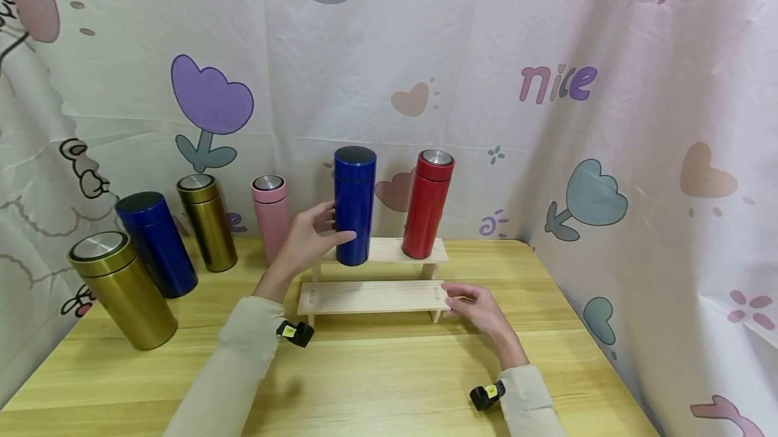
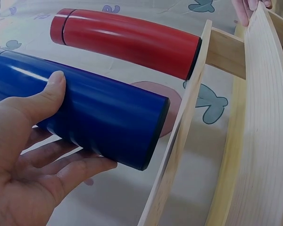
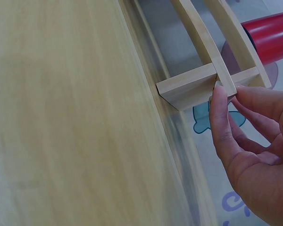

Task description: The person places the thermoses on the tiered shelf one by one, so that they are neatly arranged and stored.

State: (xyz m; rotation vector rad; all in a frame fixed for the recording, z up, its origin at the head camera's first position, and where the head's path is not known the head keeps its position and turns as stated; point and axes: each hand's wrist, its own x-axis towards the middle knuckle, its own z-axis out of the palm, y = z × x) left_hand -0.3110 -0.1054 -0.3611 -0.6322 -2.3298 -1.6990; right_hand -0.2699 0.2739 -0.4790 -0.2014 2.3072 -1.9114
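Red thermos (image 1: 428,207) stands on wooden stand's upper tier (image 1: 387,249); blue thermos (image 1: 355,197) just above it, not yet set down, gripped between left hand's (image 1: 308,238) thumb and fingers; right hand (image 1: 481,310) pinches lower tier's (image 1: 371,296) right end; pink thermos (image 1: 273,224), second blue thermos (image 1: 159,244), two gold thermoses (image 1: 124,292) on table (image 1: 377,383).

We see a wood-grain tabletop (image 1: 389,369) carrying four lidded flasks toward its left: a wide gold flask (image 1: 129,292) nearest, a blue flask (image 1: 159,248) just beyond, then a slim gold flask (image 1: 209,224) and a pink flask (image 1: 271,221) farther back. Right of them we find a two-tier wooden stand (image 1: 371,297), a red flask (image 1: 427,211) standing on its far, upper tier.
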